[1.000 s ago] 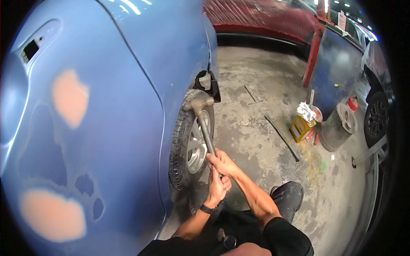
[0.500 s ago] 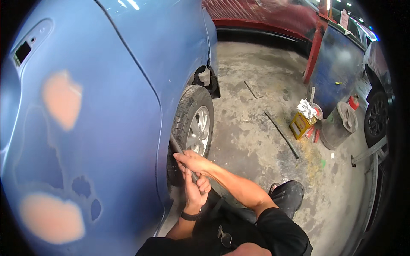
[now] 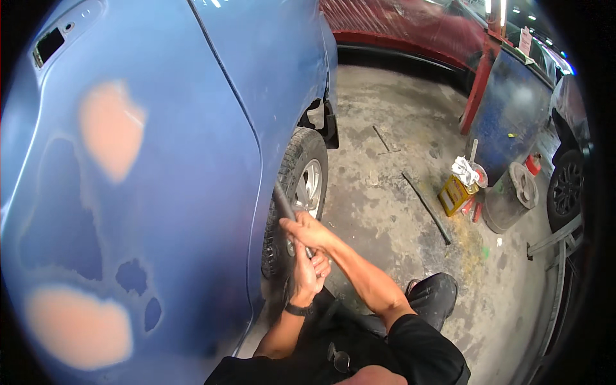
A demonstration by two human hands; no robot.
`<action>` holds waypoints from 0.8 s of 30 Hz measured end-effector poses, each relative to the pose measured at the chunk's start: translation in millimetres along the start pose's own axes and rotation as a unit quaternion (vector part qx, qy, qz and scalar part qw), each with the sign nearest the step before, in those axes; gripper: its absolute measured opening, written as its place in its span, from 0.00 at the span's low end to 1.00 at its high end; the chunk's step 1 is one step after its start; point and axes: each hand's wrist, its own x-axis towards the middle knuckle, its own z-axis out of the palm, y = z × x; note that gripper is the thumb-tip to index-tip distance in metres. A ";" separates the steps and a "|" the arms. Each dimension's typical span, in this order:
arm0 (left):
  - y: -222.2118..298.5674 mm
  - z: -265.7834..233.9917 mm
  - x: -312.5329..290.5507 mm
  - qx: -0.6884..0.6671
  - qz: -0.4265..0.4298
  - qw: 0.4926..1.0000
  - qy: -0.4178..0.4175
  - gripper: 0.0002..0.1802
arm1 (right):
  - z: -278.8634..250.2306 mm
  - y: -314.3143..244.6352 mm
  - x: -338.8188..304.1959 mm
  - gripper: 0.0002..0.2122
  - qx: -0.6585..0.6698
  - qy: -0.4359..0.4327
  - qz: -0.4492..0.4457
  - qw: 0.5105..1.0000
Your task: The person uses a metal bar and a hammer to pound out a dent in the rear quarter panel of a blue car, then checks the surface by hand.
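Note:
Both my hands are wrapped around a dark grey metal bar (image 3: 282, 200). My right hand (image 3: 307, 231) grips it higher up, and my left hand (image 3: 309, 277), with a dark band on its wrist, closes round it just below. The bar slants up and left toward the gap between the tyre (image 3: 296, 154) and the edge of a blue car body (image 3: 192, 212). Whether its upper end touches anything, I cannot tell. The blue panel carries two pinkish filler patches, an upper patch (image 3: 112, 131) and a lower patch (image 3: 80, 327), with several darker sanded spots between.
On the concrete floor lie a thin T-shaped rod (image 3: 387, 142) and a long dark strip (image 3: 427, 208). Beyond them stand a yellow can (image 3: 457, 194) with crumpled white paper on top and a grey bin (image 3: 510, 199). A red car (image 3: 410, 29) under plastic is at the back.
My hands and the bar have shifted up and to the right in the view. The car also appears farther right, as the view has turned slightly. Both hands keep their grip.

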 end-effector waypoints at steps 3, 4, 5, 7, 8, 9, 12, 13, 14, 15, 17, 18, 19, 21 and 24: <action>-8.6 -20.1 -14.9 -0.062 0.031 0.998 0.001 0.33 | 23.9 -3.9 -10.8 0.14 0.065 -0.100 0.037 0.992; -9.5 -19.0 -19.6 -0.058 0.032 0.998 -0.001 0.33 | 28.3 -0.2 -9.6 0.14 0.065 -0.146 0.036 0.986; -10.4 -16.7 -25.1 -0.061 0.046 0.997 0.014 0.34 | 34.7 3.0 -11.1 0.16 0.094 -0.155 0.033 0.983; -14.3 -18.9 -24.2 -0.113 0.042 0.991 0.052 0.33 | 30.7 -1.5 -9.1 0.16 0.061 -0.162 0.031 0.984; -14.8 -16.2 -15.4 -0.110 0.047 0.992 0.050 0.33 | 26.7 -1.8 -8.7 0.16 0.029 -0.167 0.035 0.985; -14.7 -6.5 -4.5 -0.106 0.004 0.994 0.024 0.34 | 11.5 -2.5 -4.8 0.15 -0.047 -0.128 0.008 0.991; 1.9 38.4 3.8 -0.006 0.013 0.997 -0.075 0.34 | -26.4 -43.2 -19.7 0.14 -0.025 0.015 -0.028 0.999; 10.2 31.4 4.4 0.064 0.031 0.995 -0.075 0.33 | -19.1 -40.1 -19.7 0.14 -0.043 0.001 -0.048 0.998; -14.5 -25.5 13.6 0.035 0.003 0.994 -0.104 0.33 | -5.4 -32.6 -19.9 0.14 -0.062 -0.014 -0.067 0.996; -11.1 -10.3 3.7 0.053 0.034 0.994 -0.089 0.33 | 2.6 -22.5 -22.0 0.14 -0.030 -0.029 -0.056 0.998; -11.3 -11.4 -21.6 0.077 0.057 0.994 -0.048 0.33 | 18.7 -15.4 -29.1 0.14 0.015 -0.073 -0.009 0.997; -12.4 -13.9 -26.4 0.026 0.058 0.998 -0.024 0.32 | 22.8 -18.4 -29.3 0.13 0.048 -0.109 0.021 0.993; -12.8 -15.0 -29.8 -0.024 0.057 0.998 0.001 0.31 | 29.0 -16.6 -25.4 0.12 0.084 -0.141 0.040 0.986; -9.6 -9.7 -38.6 -0.041 0.070 0.996 0.047 0.30 | 42.0 -5.1 -19.9 0.12 0.105 -0.170 0.046 0.979; -5.8 -6.6 -27.8 -0.045 0.098 0.991 0.076 0.28 | 37.3 -4.7 -10.3 0.11 0.153 -0.201 0.048 0.966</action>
